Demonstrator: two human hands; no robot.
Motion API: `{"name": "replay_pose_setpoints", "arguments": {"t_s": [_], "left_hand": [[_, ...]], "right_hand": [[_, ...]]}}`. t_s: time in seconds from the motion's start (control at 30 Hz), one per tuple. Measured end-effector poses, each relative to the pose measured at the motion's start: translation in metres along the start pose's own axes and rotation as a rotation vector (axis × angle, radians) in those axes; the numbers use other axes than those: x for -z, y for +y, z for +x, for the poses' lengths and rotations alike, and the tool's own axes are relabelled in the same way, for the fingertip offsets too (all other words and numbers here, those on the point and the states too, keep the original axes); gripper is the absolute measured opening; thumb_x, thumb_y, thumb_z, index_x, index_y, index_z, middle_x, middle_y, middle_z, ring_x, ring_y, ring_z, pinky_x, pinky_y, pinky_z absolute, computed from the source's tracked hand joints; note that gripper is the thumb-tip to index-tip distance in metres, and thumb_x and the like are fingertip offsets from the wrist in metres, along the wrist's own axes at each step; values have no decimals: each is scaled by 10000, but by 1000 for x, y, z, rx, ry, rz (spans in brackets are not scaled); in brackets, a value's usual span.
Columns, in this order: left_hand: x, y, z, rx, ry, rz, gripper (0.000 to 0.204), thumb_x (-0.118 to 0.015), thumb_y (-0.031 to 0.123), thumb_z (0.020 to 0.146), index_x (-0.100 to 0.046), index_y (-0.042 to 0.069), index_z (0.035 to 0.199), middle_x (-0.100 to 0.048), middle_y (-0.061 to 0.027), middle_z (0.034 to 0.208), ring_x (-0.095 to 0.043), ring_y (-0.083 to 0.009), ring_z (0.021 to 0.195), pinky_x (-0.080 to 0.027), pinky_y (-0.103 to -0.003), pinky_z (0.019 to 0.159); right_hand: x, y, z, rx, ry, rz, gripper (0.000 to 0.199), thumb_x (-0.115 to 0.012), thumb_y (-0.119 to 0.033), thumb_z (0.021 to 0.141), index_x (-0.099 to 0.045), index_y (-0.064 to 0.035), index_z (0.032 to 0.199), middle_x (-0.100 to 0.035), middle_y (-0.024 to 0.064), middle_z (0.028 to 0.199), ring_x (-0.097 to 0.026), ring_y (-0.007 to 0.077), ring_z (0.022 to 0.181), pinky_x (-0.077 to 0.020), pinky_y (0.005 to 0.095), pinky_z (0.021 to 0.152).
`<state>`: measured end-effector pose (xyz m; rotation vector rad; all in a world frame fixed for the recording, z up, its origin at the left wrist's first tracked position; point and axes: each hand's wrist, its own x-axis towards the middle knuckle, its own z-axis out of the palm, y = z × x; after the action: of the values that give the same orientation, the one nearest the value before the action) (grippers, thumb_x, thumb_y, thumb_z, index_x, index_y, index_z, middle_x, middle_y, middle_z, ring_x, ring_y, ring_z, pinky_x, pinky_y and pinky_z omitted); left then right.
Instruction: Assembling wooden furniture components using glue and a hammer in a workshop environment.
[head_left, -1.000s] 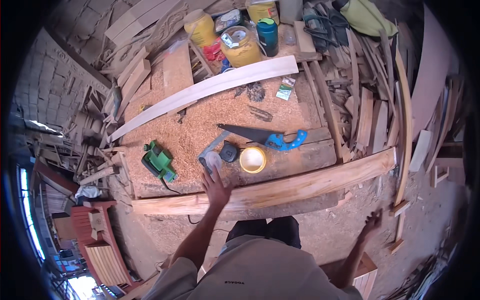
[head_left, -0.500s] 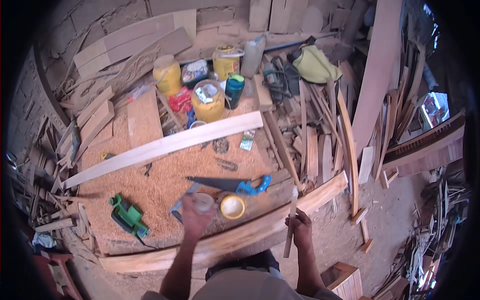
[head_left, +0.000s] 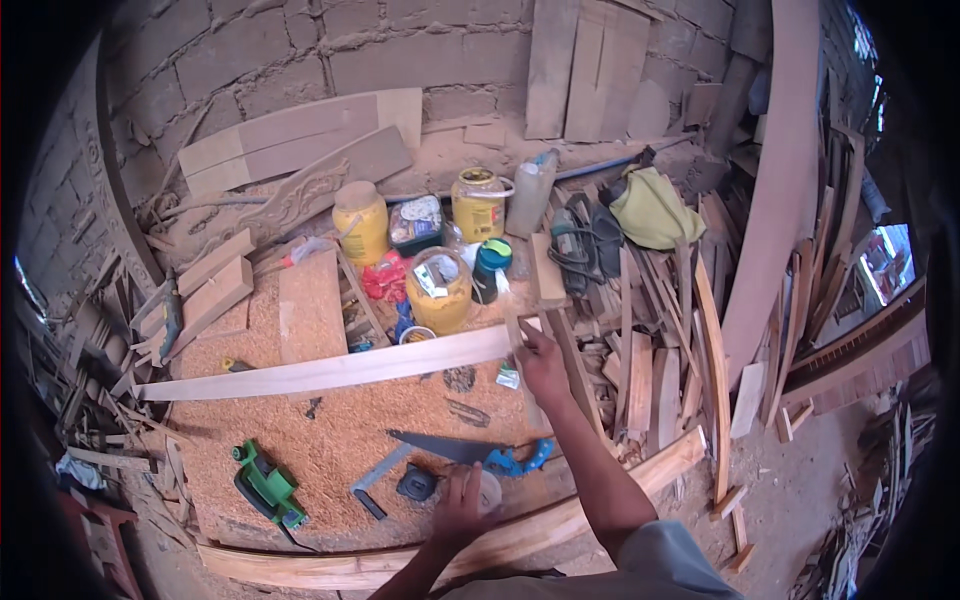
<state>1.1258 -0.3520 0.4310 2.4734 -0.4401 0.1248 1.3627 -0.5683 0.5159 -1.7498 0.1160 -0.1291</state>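
Note:
My left hand (head_left: 462, 508) is closed at the edge of a round, pale translucent lid (head_left: 489, 493) at the front of the sawdust-covered bench; the lid lies where the yellow-rimmed tub of white paste stood, and the tub is hidden. Farther off, my right hand (head_left: 540, 362) grips a thin wooden stick (head_left: 513, 325) whose upper tip is white. It is held upright across the right end of a long pale board (head_left: 340, 372). Beside my left hand lie a dark tape measure (head_left: 417, 483), a metal square (head_left: 378, 480) and a blue-handled handsaw (head_left: 515, 460).
A green power planer (head_left: 266, 487) rests at the left. Yellow buckets (head_left: 438, 300) and a teal bottle (head_left: 490, 265) stand behind the board. Wood offcuts (head_left: 640, 380) crowd the right side. A long curved plank (head_left: 370, 567) runs along the bench's front edge.
My right hand has moved forward and left with the stick, up to the pale board's end. My left hand has carried the lid right, onto the tub's spot. The tape measure is uncovered.

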Motion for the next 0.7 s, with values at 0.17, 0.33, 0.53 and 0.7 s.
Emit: {"name": "replay_pose_setpoints", "arguments": {"t_s": [0.17,0.33,0.53,0.7], "left_hand": [[-13,10,3,-2,-136,16,1064,-892,524,805,-410,2,1597,-520,-314,1477,-515,-544,1397,-555,-605,1066],[4,14,-3,247,-280,37,966,-851,493,834,-435,63,1593,-512,-299,1422,-540,-522,1341,-581,-598,1012],[-17,18,30,216,-88,102,779,-857,541,788,-578,100,1366,-530,-244,1407,-613,-460,1215,-626,-571,841],[-39,7,20,159,-35,157,759,-867,522,779,-579,96,1336,-583,-247,1331,-643,-459,1148,-647,-555,740]], "right_hand": [[-58,49,163,234,234,-173,413,-636,-84,912,-765,-32,1300,-792,232,953,-793,366,906,-617,484,832],[-147,-18,185,65,203,-443,274,-688,-235,895,-804,-98,1101,-771,242,1018,-747,466,958,-594,583,828],[-139,2,227,184,203,-561,198,-715,-272,915,-806,-136,1025,-781,215,997,-753,448,939,-600,561,827],[-126,17,230,355,84,-626,202,-755,-240,917,-804,-86,1038,-763,211,970,-748,426,907,-596,547,810]]}}
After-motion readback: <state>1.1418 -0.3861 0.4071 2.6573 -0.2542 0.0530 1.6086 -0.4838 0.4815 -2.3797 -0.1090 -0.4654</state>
